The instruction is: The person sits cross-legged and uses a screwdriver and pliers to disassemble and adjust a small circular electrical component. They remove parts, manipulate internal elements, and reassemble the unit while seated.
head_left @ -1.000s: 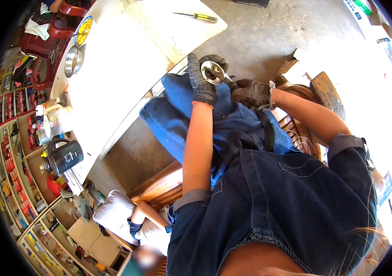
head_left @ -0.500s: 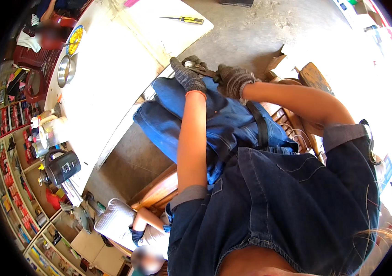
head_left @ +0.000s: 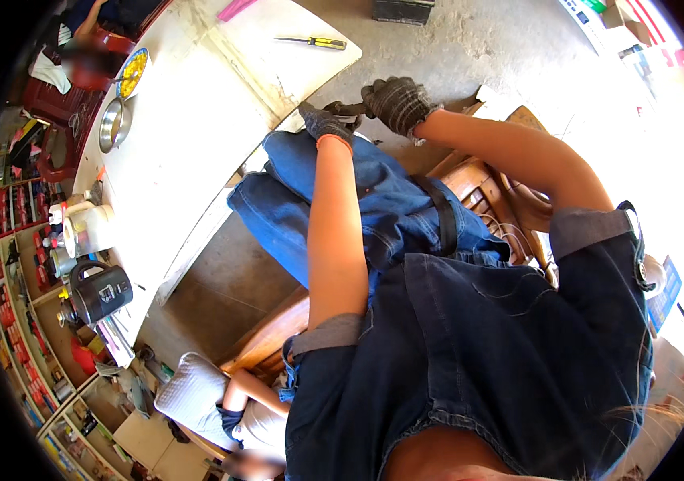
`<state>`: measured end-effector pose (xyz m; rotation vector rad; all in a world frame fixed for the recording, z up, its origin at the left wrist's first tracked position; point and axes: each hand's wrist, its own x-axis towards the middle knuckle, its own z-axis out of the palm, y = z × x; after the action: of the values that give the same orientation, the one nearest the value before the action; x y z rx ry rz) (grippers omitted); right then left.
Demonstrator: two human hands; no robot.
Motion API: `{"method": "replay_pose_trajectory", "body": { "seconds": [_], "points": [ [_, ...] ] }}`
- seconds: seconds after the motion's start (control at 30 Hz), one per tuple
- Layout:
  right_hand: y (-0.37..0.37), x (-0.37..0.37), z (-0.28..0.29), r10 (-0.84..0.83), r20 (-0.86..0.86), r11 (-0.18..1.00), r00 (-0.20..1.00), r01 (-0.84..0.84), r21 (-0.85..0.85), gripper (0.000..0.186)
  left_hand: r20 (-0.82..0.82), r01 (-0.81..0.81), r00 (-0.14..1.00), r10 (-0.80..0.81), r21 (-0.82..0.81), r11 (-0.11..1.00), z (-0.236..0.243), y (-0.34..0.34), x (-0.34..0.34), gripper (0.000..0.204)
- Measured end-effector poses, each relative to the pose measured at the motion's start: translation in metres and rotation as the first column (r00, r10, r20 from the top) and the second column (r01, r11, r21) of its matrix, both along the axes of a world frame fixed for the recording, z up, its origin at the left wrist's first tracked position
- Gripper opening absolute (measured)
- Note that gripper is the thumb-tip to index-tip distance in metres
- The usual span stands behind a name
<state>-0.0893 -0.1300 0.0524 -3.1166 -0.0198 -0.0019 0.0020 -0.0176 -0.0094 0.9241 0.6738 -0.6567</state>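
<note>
Both my hands wear dark grey knitted gloves and meet above my blue-trousered knees, by the corner of the white table (head_left: pixel 222 96). My left hand (head_left: pixel 327 123) is closed round a small dark piece (head_left: pixel 347 109) with a pale spot below it; its kind cannot be made out. My right hand (head_left: pixel 400 105) is curled shut at the right end of that piece, slightly higher than the left. Its fingertips are hidden, so what they grip cannot be told. A screwdriver (head_left: pixel 327 43) with a yellow and black handle lies on the table beyond my hands.
On the table's left stand a steel bowl (head_left: pixel 114 125), a bowl of yellow food (head_left: pixel 132 74) and a black jug (head_left: pixel 101 291). A dark box (head_left: pixel 404 10) sits on the floor ahead. Two other people are at the left, one near a grey cushion (head_left: pixel 194 398). Stocked shelves (head_left: pixel 25 321) line the far left.
My right hand has moved up and slightly left, away from my thigh. My left hand stays near the table corner. The whole view has shifted a little.
</note>
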Motion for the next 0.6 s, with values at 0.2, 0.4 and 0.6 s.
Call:
{"method": "replay_pose_trajectory", "body": {
  "seconds": [0.2, 0.4, 0.6],
  "points": [
    [-0.010, 0.009, 0.015, 0.045, 0.042, 0.994, 0.998, -0.040, -0.105, 0.014, 0.087, 0.149, 0.988, -0.125, -0.390, 0.908, 0.019, 0.020, 0.004, 0.067],
    [-0.001, -0.001, 0.056, -0.002, 0.007, 0.999, 1.000, 0.003, -0.050, 0.022, 0.494, 0.208, 0.866, -0.078, -0.213, 0.955, 0.048, 0.033, -0.026, 0.038],
    [-0.047, 0.046, 0.018, 0.042, 0.235, 0.975, 0.971, 0.011, -0.223, 0.014, 0.069, 0.068, 0.996, -0.059, -0.136, 0.988, 0.048, -0.008, 0.002, 0.049]
  ]
}}
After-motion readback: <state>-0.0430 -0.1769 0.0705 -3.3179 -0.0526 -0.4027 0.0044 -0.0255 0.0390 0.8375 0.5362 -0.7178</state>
